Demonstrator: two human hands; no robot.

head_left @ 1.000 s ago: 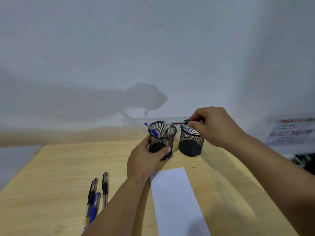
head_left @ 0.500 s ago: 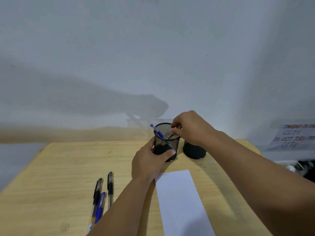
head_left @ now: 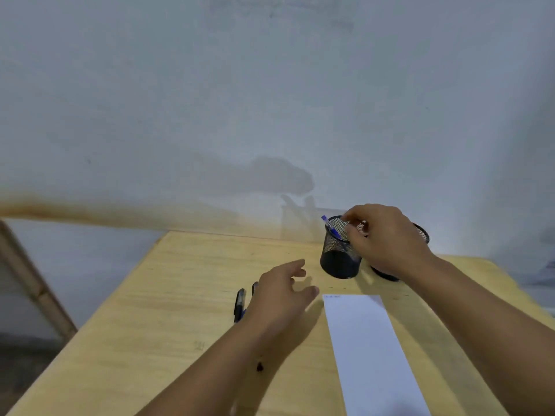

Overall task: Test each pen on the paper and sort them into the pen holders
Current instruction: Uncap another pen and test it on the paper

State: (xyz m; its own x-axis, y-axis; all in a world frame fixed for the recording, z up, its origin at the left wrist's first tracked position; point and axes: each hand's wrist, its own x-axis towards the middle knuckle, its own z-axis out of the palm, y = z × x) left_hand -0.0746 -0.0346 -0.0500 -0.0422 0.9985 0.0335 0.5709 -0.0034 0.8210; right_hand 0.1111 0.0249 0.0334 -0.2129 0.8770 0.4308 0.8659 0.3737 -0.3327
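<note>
Two black mesh pen holders stand at the table's far side. The left holder (head_left: 338, 262) has a blue-capped pen (head_left: 330, 228) leaning in it. The right holder (head_left: 422, 232) is mostly hidden behind my right hand (head_left: 387, 238), which hovers over the left holder's rim with thumb and fingers apart and no pen visible in them. My left hand (head_left: 282, 298) hangs relaxed above the table, left of the holders, partly covering the loose pens (head_left: 239, 304) lying there. A white paper strip (head_left: 366, 340) lies in front of the holders.
The light wooden table (head_left: 150, 325) ends at a left edge running diagonally and stands against a pale wall. A wooden bar (head_left: 33, 280) leans beside the table on the far left.
My left hand let go of the left holder and moved left toward the loose pens. My right hand's pen went into the left holder. The view has swung left.
</note>
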